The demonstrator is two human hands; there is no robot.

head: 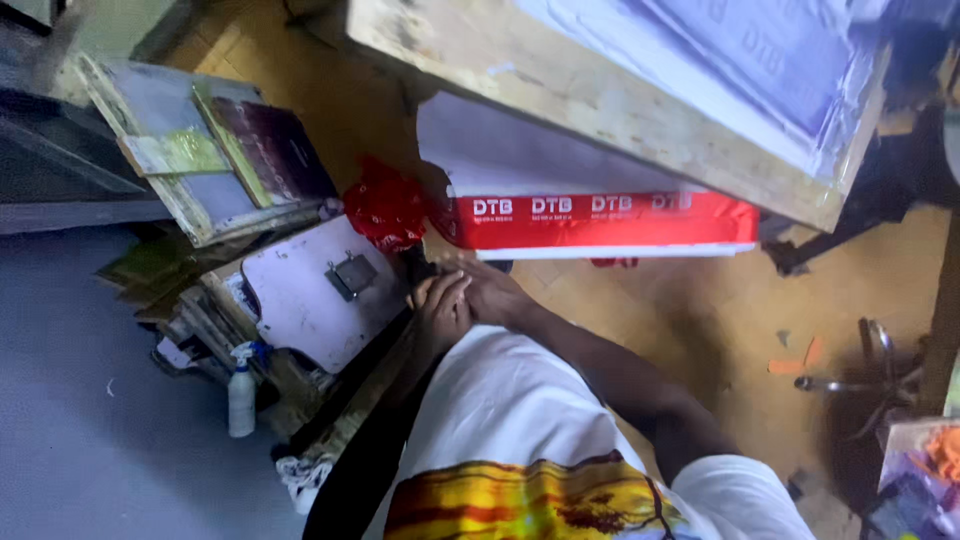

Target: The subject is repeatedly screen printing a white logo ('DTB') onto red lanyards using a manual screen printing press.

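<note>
Both hands [462, 300] meet, fingers [447, 291] curled closed at the red-and-white printed strip's [600, 222] lower edge; raised wooden-framed screen [640, 110] might drop, smearing it.

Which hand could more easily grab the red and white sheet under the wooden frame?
Probably the right hand: it lies just below the red and white sheet, with its forearm in clear view. The left hand touches it, on the side nearer the crumpled red cloth.

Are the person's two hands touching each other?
Touching. The head view shows the left hand lying against the right hand, with no gap between them, just below the red strip.
</note>
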